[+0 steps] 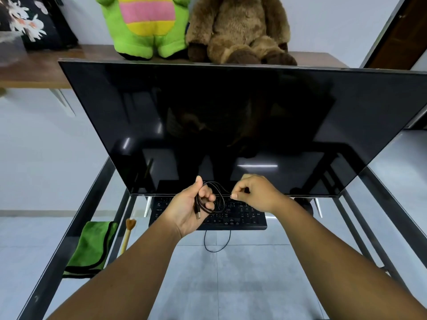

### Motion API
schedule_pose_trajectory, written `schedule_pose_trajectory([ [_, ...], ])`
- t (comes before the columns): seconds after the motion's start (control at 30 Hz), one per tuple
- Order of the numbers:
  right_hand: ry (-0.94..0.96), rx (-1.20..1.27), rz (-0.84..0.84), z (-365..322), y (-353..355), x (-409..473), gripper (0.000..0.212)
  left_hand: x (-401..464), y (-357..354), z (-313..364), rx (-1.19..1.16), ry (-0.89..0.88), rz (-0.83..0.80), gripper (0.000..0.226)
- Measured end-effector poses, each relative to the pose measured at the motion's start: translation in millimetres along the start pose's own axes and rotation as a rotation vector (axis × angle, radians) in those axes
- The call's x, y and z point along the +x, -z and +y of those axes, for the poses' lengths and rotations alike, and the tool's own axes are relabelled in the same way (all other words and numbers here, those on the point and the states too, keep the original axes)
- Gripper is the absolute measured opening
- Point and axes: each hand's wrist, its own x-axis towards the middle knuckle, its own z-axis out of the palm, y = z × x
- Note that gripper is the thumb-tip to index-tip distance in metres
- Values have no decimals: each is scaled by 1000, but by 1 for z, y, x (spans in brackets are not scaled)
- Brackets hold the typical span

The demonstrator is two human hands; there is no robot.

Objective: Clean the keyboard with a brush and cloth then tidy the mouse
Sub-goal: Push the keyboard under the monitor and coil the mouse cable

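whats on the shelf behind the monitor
Above the monitor, a green plush and a brown teddy sit side by side on the shelf. The monitor covers the shelf's front edge under them.

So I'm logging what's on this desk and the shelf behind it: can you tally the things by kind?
Plush toys: 2, green and brown
Cleaning tools: 2, cloth and brush
Screens: 1, monitor
Keyboards: 1
Coiled cables: 1, held by the left hand, pinched by the right hand
Cushions: 1
Total: 8
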Motion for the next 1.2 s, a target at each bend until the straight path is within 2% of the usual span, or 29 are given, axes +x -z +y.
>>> schedule_pose_trajectory([
  [0.07,0,-10,12,-3,1,-1,11,1,0,0,31,-21,27,45],
  [0.13,-48,92,63,-4,3,-1,14,1,-2,0,43,-35,56,46],
  [0.33,-135,636,145,-10,2,-2,22,5,-11,3,105,-67,108,48],
  [0.47,-158,851,177,-14,-1,2,22,4,-18,8,53,-55,74,46],
  [0.7,-203,1195,52,-18,-3,6,27,5,-24,14,43,-45,43,50],
  [0.8,-236,1332,30,-17,-3,7,27,6,-23,14,128,-54,43,48],
  [0.97,-273,1489,29,-15,-3,7,25,7,-19,10,481,-78,128,39],
  [1.2,-315,1459,39,-9,-6,7,22,9,-24,9,585,-62,212,32],
])
